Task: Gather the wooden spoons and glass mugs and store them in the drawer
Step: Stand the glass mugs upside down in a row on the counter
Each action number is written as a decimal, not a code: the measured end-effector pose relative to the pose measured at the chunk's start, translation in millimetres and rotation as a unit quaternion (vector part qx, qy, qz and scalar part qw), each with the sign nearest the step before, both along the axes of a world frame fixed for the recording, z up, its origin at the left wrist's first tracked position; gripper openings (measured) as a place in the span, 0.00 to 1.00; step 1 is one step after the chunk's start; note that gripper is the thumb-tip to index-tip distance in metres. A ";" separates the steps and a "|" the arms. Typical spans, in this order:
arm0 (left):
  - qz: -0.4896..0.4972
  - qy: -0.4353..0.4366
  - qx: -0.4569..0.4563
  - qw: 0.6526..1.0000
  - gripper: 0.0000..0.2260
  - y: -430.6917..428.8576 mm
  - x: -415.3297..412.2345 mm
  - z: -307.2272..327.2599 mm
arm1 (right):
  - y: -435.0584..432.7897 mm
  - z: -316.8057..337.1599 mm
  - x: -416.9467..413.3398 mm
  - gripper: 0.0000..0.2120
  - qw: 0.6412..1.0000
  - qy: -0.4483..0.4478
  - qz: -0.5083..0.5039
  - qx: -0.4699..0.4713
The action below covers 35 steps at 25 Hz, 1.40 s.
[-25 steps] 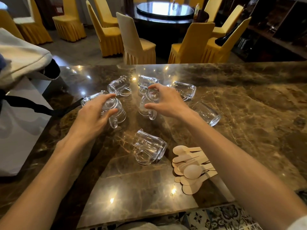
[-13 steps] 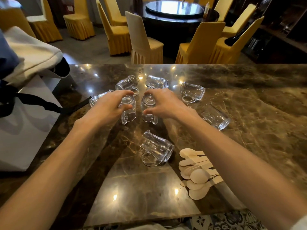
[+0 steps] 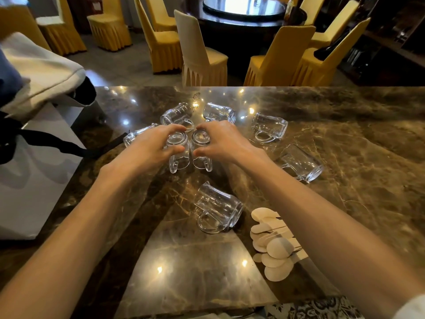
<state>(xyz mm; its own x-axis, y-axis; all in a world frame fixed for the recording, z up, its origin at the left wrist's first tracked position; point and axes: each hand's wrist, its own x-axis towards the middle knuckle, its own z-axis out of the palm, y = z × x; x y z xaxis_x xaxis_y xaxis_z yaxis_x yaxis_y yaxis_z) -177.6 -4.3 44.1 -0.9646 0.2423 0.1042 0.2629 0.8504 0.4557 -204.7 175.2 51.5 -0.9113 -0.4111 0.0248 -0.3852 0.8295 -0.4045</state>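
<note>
1. Gripping from above in the head view, the left hand [image 3: 149, 149] curls fingers and thumb round one glass mug [image 3: 179, 155]. The right hand [image 3: 224, 143] clasps a second mug [image 3: 202, 157] the same way.
2. Each held mug sits directly under its own hand, long axis upright and handle pointing back toward the person, so a straight lift looks likely. The two stand side by side; whether they touch, I cannot tell.
3. Other mugs lie on their sides around them, the nearest mug [image 3: 218, 208] below the hands. The wooden spoons [image 3: 272, 247] are heaped just beside the right forearm.
4. All rests on a polished marble counter [image 3: 356, 185], where glass may slide. No drawer is in view.
5. A white bag [image 3: 34, 180] stands at the left, with yellow-covered chairs [image 3: 202, 58] beyond.
</note>
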 end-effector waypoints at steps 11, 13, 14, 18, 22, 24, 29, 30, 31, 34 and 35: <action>-0.023 0.017 0.032 0.999 0.23 -4.5 1.1 -10.4 | 1.9 -11.0 -1.1 0.35 1.000 0.006 -0.004 -0.021; -0.027 0.015 0.036 0.999 0.23 -5.6 1.0 -10.1 | 2.5 -12.8 -2.8 0.36 1.000 0.005 -0.005 -0.019; -0.028 0.015 0.037 0.999 0.23 -6.0 0.9 -9.7 | 2.6 -13.4 -3.4 0.36 1.000 0.005 -0.004 -0.017; -0.026 0.017 0.040 0.999 0.23 -6.0 1.2 -8.8 | 2.8 -15.1 -5.0 0.35 1.000 0.008 -0.004 -0.018; -0.026 0.027 0.044 0.998 0.24 -6.3 3.7 -11.1 | 4.2 -17.3 -4.9 0.36 1.000 0.012 -0.002 -0.020; -0.019 0.029 0.048 0.998 0.25 -7.7 5.3 -12.4 | 4.3 -17.2 -4.4 0.36 1.000 0.018 0.001 -0.019; 0.023 0.080 0.113 0.990 0.21 -15.8 12.7 -19.4 | 11.4 -12.4 5.8 0.38 0.998 0.033 -0.018 -0.045; 0.050 0.100 0.137 0.984 0.19 -19.1 14.3 -22.4 | 14.9 -12.1 11.2 0.37 0.997 0.040 -0.028 -0.059; 0.082 0.120 0.160 0.976 0.17 -23.0 15.3 -25.8 | 18.6 -12.3 17.7 0.37 0.995 0.050 -0.040 -0.076; 0.159 0.176 0.181 0.954 0.14 -34.0 16.8 -37.6 | 27.9 -16.8 41.8 0.34 0.987 0.070 -0.079 -0.120; 0.175 0.192 0.177 0.949 0.14 -37.0 16.6 -41.9 | 30.1 -19.5 51.2 0.33 0.985 0.068 -0.088 -0.130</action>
